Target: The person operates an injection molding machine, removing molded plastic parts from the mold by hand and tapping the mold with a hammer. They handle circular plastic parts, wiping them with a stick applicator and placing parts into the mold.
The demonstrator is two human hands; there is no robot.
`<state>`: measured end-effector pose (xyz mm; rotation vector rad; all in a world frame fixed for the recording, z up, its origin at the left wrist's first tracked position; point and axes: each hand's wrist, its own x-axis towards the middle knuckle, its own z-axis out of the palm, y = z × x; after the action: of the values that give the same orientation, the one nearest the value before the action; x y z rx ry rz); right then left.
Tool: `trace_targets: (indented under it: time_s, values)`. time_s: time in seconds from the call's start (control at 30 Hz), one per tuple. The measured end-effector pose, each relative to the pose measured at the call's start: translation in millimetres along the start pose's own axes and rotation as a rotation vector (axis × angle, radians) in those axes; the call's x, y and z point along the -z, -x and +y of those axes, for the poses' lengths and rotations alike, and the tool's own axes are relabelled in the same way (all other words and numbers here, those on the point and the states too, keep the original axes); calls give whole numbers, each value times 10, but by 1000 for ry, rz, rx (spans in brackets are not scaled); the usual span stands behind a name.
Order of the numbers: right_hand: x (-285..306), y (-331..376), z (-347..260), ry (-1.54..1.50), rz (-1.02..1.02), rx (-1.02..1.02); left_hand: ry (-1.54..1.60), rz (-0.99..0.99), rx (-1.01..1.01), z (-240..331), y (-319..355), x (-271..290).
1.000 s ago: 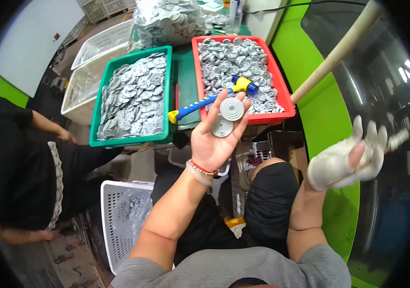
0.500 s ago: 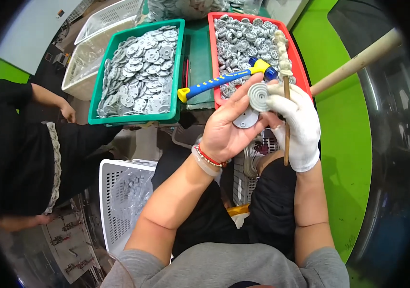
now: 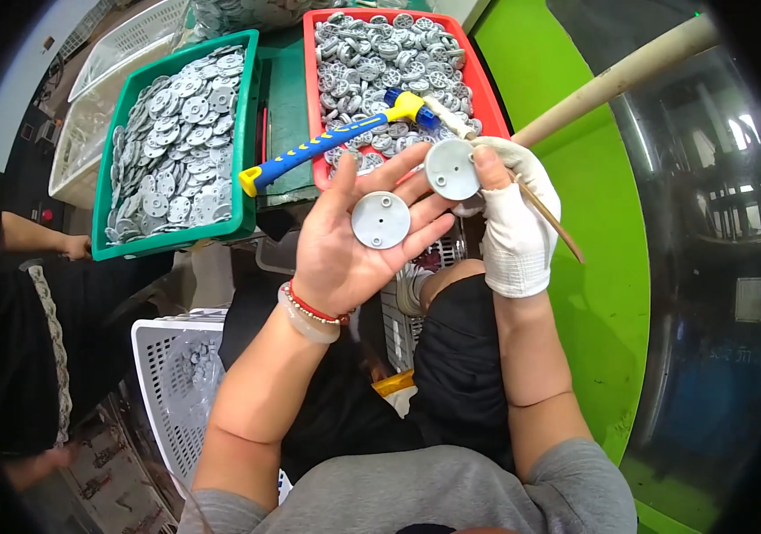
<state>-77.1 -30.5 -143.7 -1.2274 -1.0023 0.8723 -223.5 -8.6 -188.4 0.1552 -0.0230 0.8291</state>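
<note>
My left hand (image 3: 345, 236) is bare, palm up with the fingers spread. On its palm lies a flat round grey disc (image 3: 380, 233) with a small centre hole and two little ringed holes near the rim. My right hand (image 3: 523, 222) wears a white glove that leaves the thumb bare. Its thumb and fingers pinch a similar grey disc (image 3: 451, 181), held flat side up over the left fingertips. The same hand grips a thin brown stick (image 3: 558, 224) with a lumpy whitish end. Its gloved fingers are partly hidden behind the disc.
A green tray (image 3: 247, 133) of flat grey discs stands at the left. A red tray (image 3: 311, 89) of spoked grey wheels stands ahead, a blue and yellow hammer (image 3: 336, 138) across it. A pale pole (image 3: 616, 84) slants at right. A white basket (image 3: 162, 392) and another person's hand (image 3: 76, 246) are at left.
The left hand has opened flat, showing the disc on its palm. The right hand's disc has turned from its ringed face to its flat face. The stick has tilted, and the view has shifted right.
</note>
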Motion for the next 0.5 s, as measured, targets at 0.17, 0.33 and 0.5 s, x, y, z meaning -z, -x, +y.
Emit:
trace_targets:
  time_s: [0.17,0.33,0.5]
  values:
    - [-23,17,26,6,34,77,52,-7,16,-8,-12,-2]
    - [0,25,26,53,11,128,32,-25,16,2,2,-19]
    - [36,63,60,205,20,296,54,-28,23,-42,19,11]
